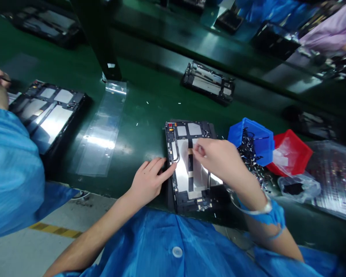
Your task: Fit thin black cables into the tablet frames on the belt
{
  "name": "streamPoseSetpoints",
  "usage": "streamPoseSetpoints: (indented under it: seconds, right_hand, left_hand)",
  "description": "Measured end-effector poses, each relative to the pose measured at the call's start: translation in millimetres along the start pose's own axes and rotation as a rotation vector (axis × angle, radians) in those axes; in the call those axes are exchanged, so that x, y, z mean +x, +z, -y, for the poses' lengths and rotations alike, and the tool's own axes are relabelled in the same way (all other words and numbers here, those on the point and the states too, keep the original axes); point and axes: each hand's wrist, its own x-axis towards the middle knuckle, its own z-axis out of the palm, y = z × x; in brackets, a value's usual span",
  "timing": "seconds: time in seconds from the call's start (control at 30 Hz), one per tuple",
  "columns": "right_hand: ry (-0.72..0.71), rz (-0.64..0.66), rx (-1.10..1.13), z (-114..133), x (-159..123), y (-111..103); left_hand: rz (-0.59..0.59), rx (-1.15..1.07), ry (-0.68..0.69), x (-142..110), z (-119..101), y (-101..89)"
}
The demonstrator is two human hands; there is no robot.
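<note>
Tablet housing point(192, 200), opened and lying flat on a green conveyor belt point(144, 115), sits directly before the person. Left hand point(148, 181) is spread, fingertips touching the housing edge beside a black cable point(176, 154). Right hand point(216, 157) is pinched narrow at a dark flex strip point(190, 169); grip cannot be confirmed. Blue parts bin point(253, 140) and red bin point(290, 152) stand just to the right.

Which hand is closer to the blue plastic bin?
Right. The right hand is beside the blue bin, over the tablet frame; the left hand is farther, at the frame's left edge.
</note>
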Motion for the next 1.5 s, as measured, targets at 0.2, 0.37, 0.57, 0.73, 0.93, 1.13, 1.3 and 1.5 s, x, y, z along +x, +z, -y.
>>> streamPoseSetpoints:
  seconds: [0.2,0.37,0.57,0.73,0.93,1.13,1.3,1.5]
  right_hand:
    - [0.515,-0.239,0.106,-56.6,-75.6,45.4]
    - [0.350,-0.267,0.300,-32.9,-106.4,81.4]
    - [0.298,-0.331,0.624,-8.1,-97.4,65.7]
    - [0.084,-0.459,1.060,-11.5,-72.6,55.6]
    - [0.249,-0.656,1.165,-41.2,-62.0,81.5]
    - [0.244,-0.731,0.936,-53.3,-63.1,92.4]
    - [0.129,-0.862,0.751,-52.4,-67.7,89.2]
    - [-0.001,-0.840,0.722,-46.3,-70.0,88.0]
  left_hand:
    - [-0.073,-0.270,-0.336,-14.3,-17.3,-10.5]
    - [0.040,-0.463,-0.446,-25.0,-55.2,-12.6]
    - [-0.127,-1.006,-0.733,-15.3,-55.4,-31.1]
    - [-0.346,-1.448,-1.100,35.3,-8.6,-52.6]
    - [-0.627,-1.451,-1.183,155.5,91.5,-32.6]
    - [-0.651,-1.283,-1.280,242.7,173.4,-7.0]
    - [-0.720,-0.966,-1.307,251.2,194.6,-7.4]
    - [-0.653,-0.660,-1.107,265.9,171.7,32.2]
